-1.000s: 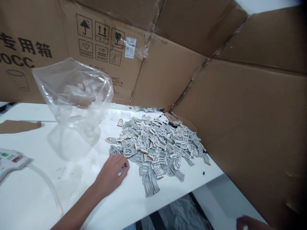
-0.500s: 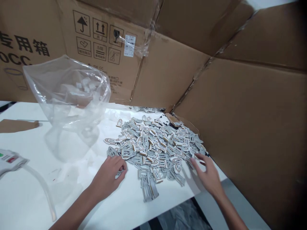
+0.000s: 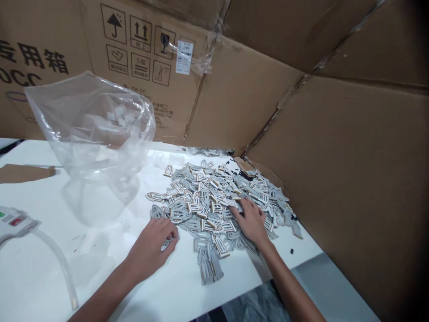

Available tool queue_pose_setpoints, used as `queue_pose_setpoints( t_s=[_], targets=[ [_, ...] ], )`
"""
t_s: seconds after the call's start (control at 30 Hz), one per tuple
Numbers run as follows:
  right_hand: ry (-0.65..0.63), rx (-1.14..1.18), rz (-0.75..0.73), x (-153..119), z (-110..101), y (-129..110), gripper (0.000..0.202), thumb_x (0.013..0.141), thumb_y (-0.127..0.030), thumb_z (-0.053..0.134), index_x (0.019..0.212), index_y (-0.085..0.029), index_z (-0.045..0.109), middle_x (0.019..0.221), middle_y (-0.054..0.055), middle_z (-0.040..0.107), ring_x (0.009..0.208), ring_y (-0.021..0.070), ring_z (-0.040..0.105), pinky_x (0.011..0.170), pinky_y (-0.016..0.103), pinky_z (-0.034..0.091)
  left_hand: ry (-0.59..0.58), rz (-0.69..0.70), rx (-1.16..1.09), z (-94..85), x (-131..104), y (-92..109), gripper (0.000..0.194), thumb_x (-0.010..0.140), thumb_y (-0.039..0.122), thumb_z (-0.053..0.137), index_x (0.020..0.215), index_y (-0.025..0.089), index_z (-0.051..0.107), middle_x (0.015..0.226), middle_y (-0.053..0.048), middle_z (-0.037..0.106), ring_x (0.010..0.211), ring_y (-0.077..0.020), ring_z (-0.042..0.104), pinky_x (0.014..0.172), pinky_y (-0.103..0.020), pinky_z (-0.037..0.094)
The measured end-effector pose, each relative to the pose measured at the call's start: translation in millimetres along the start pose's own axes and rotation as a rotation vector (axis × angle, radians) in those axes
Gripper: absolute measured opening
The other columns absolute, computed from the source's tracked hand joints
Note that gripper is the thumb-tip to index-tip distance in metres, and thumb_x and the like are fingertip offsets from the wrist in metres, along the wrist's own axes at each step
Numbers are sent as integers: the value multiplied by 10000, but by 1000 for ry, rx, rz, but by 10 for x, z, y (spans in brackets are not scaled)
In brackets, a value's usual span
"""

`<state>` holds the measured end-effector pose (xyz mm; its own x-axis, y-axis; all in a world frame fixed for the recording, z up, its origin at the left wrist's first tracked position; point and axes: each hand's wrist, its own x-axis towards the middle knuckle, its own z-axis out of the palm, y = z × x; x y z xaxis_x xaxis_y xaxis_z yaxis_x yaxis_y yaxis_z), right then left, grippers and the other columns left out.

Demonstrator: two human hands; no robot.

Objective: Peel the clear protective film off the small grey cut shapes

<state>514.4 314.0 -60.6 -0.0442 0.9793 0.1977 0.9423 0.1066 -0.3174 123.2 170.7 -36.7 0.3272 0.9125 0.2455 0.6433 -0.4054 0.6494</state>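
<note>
A heap of small flat arched window-shaped cutouts [image 3: 201, 210], some grey and some white with brown edges, is spread over the white table. At the heap's near left edge, my left hand [image 3: 150, 243] is closed with its fingers curled round a grey window-shaped cutout [image 3: 169, 241], which shows partly under the thumb. My right hand [image 3: 250, 221] lies on the right part of the heap, thumb and fingers apart, fingertips touching cutouts. Whether a piece is between those fingertips is hidden. A small stack of grey cutouts [image 3: 209, 266] lies at the near edge of the heap.
Tall cardboard walls [image 3: 351, 170] stand behind and right of the heap. A clear plastic bag [image 3: 97, 129] with small white pieces stands at the back left. A white power strip [image 3: 15, 223] with its cord and a flat cardboard piece [image 3: 25, 173] are at left.
My right hand has moved left from the heap's right edge onto its middle right. Grey pieces and a small black bit now show at the right edge. My left hand stays put.
</note>
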Motion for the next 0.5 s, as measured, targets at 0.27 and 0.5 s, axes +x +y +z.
queue_pose_setpoints(
  t_s=[0.27,0.5],
  targets=[
    [-36,-137,-23,396,-197,418,589,1086,-501,309,1164,-198,807,1545,132,661,1382,391,517,1169,680,391,-14,2,-5,-22,10,25,115,1091,173,564,1015,239,619,973,-14,652,922,-231,600,870,-423,418],
    [-248,-134,-221,695,-388,643,476,892,-381,574,1297,-240,780,1497,106,679,1225,320,567,1088,495,480,-20,1,-9,-22,9,28,126,1089,152,558,1014,233,619,970,-9,641,923,-226,584,864,-419,405]
  ],
)
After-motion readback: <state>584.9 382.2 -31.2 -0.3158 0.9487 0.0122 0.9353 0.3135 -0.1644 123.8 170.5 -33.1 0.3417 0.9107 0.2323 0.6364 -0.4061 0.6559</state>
